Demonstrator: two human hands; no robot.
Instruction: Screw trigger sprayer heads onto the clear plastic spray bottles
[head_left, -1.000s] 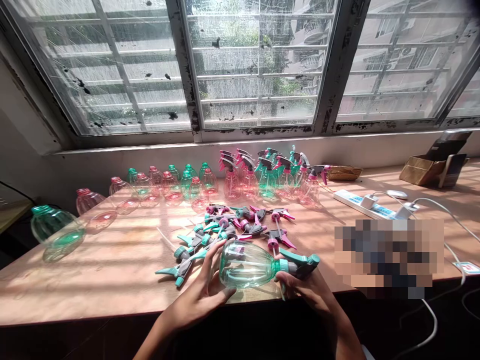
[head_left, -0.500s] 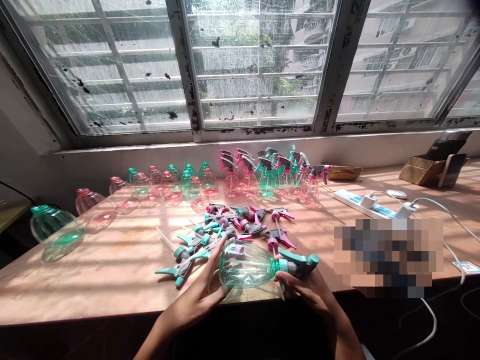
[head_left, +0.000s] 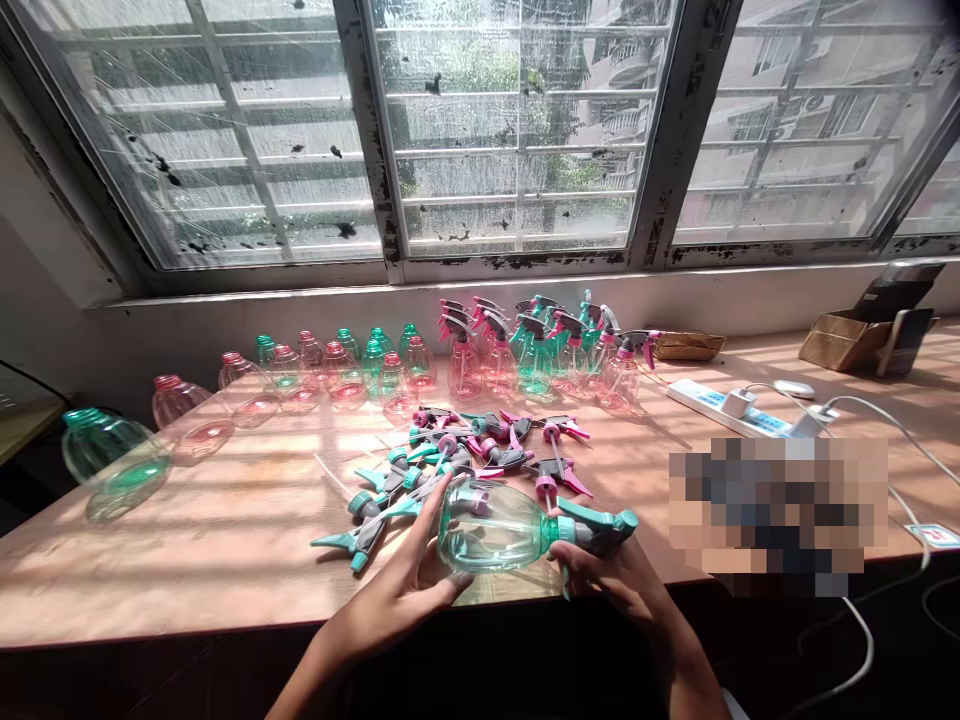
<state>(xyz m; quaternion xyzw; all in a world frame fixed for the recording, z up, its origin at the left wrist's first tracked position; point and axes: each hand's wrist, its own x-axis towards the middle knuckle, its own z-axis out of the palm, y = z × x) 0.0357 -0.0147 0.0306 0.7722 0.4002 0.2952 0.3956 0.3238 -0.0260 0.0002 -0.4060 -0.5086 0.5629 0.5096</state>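
Observation:
A clear green spray bottle (head_left: pixel 491 530) lies sideways between my hands above the table's front edge, its base to the left. My left hand (head_left: pixel 401 590) is closed round the base end, thumb below and fingers behind. At the neck, my right hand (head_left: pixel 611 585) grips the green and grey spray head (head_left: pixel 596 525), which sits on the bottle's mouth. Just beyond the bottle lies a heap of loose spray heads (head_left: pixel 491 450), pink-grey and green-grey, some with straws showing. One green spray head (head_left: pixel 364 535) lies close to my left fingers.
Open pink and green bottles (head_left: pixel 346 378) stand along the back and left. Behind the heap, several bottles with spray heads (head_left: pixel 534 360) are grouped. To the right are a power strip (head_left: pixel 727 408) with plugs and cables, a woven basket (head_left: pixel 688 346), a brown box (head_left: pixel 840 340) and a blurred-out patch.
The bottle has turned slightly about its length, and my left thumb has slid a little to the right along its underside. My right hand stays at the neck, almost unmoved.

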